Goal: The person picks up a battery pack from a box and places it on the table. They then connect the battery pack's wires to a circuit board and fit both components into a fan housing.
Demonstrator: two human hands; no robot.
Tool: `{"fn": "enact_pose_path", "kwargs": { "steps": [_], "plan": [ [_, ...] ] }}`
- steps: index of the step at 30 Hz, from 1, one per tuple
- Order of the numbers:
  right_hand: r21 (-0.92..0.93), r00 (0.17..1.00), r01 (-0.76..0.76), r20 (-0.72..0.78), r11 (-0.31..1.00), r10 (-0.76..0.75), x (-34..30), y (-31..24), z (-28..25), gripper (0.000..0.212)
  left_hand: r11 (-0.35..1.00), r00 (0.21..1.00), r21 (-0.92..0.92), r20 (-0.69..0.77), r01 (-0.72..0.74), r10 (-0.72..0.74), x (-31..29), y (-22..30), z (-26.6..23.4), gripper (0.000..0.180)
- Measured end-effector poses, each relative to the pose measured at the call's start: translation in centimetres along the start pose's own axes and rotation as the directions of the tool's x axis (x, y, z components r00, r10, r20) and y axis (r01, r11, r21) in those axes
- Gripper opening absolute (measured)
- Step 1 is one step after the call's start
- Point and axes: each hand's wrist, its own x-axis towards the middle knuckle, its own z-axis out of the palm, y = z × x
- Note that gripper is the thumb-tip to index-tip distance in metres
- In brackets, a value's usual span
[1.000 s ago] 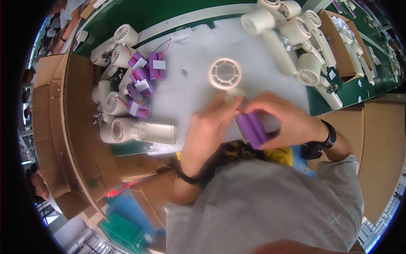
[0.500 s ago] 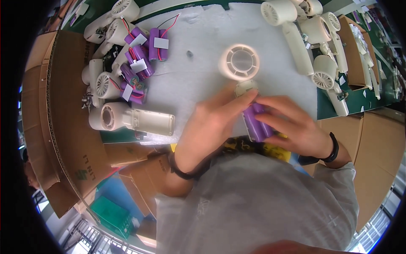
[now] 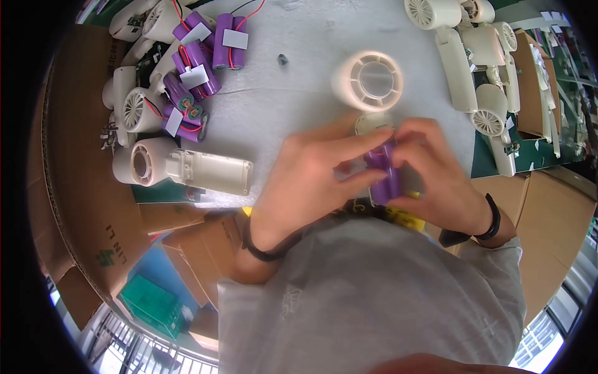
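Evidently gripping the fan (image 3: 349, 81) by its handle (image 3: 370, 123) with the left hand (image 3: 305, 168), thumb and forefinger on the purple pack (image 3: 385, 184) lying along it, perhaps for steadiness. Curling the right hand (image 3: 436, 171) round the pack's other side; cannot tell about hidden fingers. Working near the front of white foam (image 3: 299, 100), over a green table (image 3: 523, 163). Keeping spare packs (image 3: 219, 40) leftward, probably for reach. Below, beside cardboard (image 3: 193, 252): a green bin (image 3: 149, 304).

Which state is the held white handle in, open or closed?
The handle is open: the purple battery pack shows, uncovered.
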Motion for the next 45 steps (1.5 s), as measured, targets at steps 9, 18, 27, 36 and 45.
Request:
{"fn": "enact_pose_path", "kwargs": {
  "steps": [9,18,27,36,45],
  "plan": [
    [-0.067,0.99,0.109,0.1,0.992,-0.102,0.5,0.4,-0.8,0.066,0.995,0.997,-0.067,0.014,0.074,-0.074,0.0,0.3,0.0,0.051],
    [-0.356,0.968,0.249,0.098,0.901,-0.229,-0.7,0.2,-0.5,0.071,0.991,1.0,-0.132,0.021,0.005,-0.003,-0.1,-0.5,0.5,0.049],
    [-0.49,0.959,0.283,0.167,0.825,-0.23,0.4,-0.9,-1.3,0.068,0.994,0.952,-0.039,-0.296,-0.099,0.083,-1.6,-0.7,2.8,0.05],
    [-0.607,0.97,0.024,-0.178,0.794,-0.165,12.3,-3.4,-3.0,0.049,0.986,0.884,-0.088,-0.459,-0.141,0.085,-2.3,-2.3,2.2,0.034],
    [-0.639,0.931,0.327,0.091,0.696,-0.354,23.3,3.8,-0.4,0.027,0.965,0.906,-0.101,-0.381,-0.241,0.186,-2.7,-2.8,2.4,0.014]
  ]
}}
